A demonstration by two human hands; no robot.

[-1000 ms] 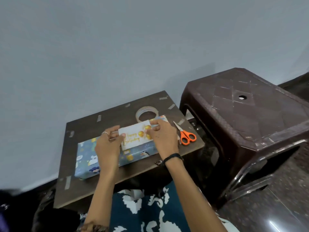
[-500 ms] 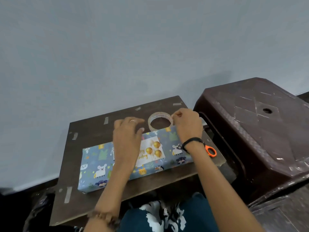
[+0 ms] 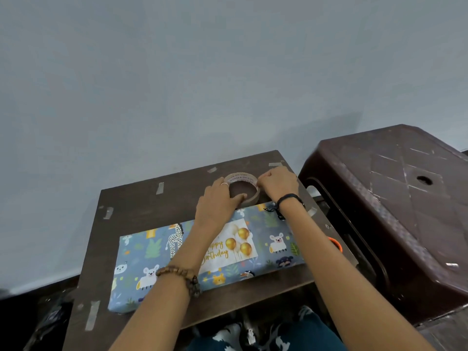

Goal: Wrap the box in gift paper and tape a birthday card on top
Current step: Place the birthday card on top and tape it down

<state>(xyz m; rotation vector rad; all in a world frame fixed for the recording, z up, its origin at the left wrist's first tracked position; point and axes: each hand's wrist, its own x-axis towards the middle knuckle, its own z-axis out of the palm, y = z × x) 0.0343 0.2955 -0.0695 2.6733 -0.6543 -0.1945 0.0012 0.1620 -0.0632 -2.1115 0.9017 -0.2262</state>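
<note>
A box wrapped in blue animal-print gift paper [image 3: 152, 259] lies flat on the dark brown table [image 3: 136, 203]. A white "Happy Birthday" card [image 3: 233, 245] with gold balloons rests on top of it, partly hidden by my left forearm. Behind the box sits a roll of clear tape [image 3: 241, 187]. My left hand [image 3: 219, 201] holds the roll, thumb on its near rim. My right hand [image 3: 277, 183] has curled fingers that pinch at the roll's right edge.
Orange-handled scissors [image 3: 336, 243] peek out beside my right forearm at the table's right edge. Short tape strips stick along the table's edges. A dark brown plastic stool [image 3: 395, 198] stands close on the right. A pale wall rises just behind the table.
Both hands let go of the card, left it lying on the box, and moved back to the tape roll. The camera has shifted closer and to the left.
</note>
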